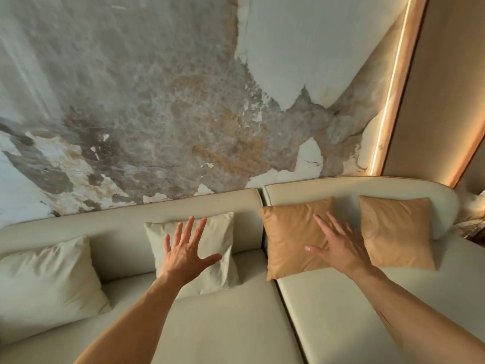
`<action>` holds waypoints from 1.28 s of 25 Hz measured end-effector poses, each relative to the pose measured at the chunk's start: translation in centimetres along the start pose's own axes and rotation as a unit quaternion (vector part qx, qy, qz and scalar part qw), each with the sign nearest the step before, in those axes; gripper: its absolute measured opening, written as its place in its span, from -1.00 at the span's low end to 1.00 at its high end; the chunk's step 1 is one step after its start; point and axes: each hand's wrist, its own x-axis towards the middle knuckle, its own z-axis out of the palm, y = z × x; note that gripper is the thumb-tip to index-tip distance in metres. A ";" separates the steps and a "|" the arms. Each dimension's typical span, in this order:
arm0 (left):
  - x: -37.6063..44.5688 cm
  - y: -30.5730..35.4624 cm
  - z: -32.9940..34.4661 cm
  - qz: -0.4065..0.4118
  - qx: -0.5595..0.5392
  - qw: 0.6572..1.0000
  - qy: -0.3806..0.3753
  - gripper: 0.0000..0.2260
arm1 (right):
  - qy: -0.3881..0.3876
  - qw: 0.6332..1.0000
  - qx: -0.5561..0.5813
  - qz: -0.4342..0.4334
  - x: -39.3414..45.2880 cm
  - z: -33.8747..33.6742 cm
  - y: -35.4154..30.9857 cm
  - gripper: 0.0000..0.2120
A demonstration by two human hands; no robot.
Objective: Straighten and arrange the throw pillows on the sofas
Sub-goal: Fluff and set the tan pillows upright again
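No brand, label or writing readable anywhere in my view. Long cream-upholstered sofa (pixel 236 324), smooth matte fabric, rounded backrest corners, two seat sections meeting at a dark seam right of centre. Four square throw pillows lean upright against the backrest. Far-left plump cream fabric pillow (pixel 44 287), puffy, soft creases, bottom edge on the seat. Second cream fabric pillow (pixel 217 237) left of the seam, tilted a little, wrinkled, corners pointed. Tan smooth leather-look pillow (pixel 286 240) just right of the seam, slight sheen, lower left corner dipping into the gap between the sections. Second tan leather-look pillow (pixel 396 232) near the sofa's curved right end, apart from the first tan one.

My left hand (pixel 185 252) is flat out in front of the second cream pillow, grip apart, fingers spread, holding nothing; cannot tell if the palm is touching the fabric. My right hand (pixel 338 246) is over the right edge of the first tan pillow, grip apart, fingers splayed, nothing clamped; contact also unclear. Both forearms bare.

Behind the sofa, a glossy marble-pattern wall panel (pixel 157 101), veined grey, white and rust. At right, a glowing warm LED strip (pixel 388 101) runs alongside a plain beige panel (pixel 446 88).
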 end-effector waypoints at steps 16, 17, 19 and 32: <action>6.2 19.0 4.1 -0.004 -0.013 1.000 -0.026 -0.09 | -0.037 0.997 0.053 0.042 3.5 -1.0 19.8 -0.14; 7.0 19.4 4.3 0.001 -0.016 0.999 -0.028 -0.09 | -0.036 0.997 0.047 0.045 4.1 -0.8 20.2 -0.14; 8.4 19.8 5.0 0.010 -0.027 0.999 -0.034 -0.10 | -0.034 0.997 0.039 0.054 4.9 -0.5 20.7 -0.14; 12.4 21.9 8.7 -0.058 -0.031 0.997 -0.032 -0.08 | -0.064 0.996 0.055 -0.006 13.0 1.5 24.4 -0.15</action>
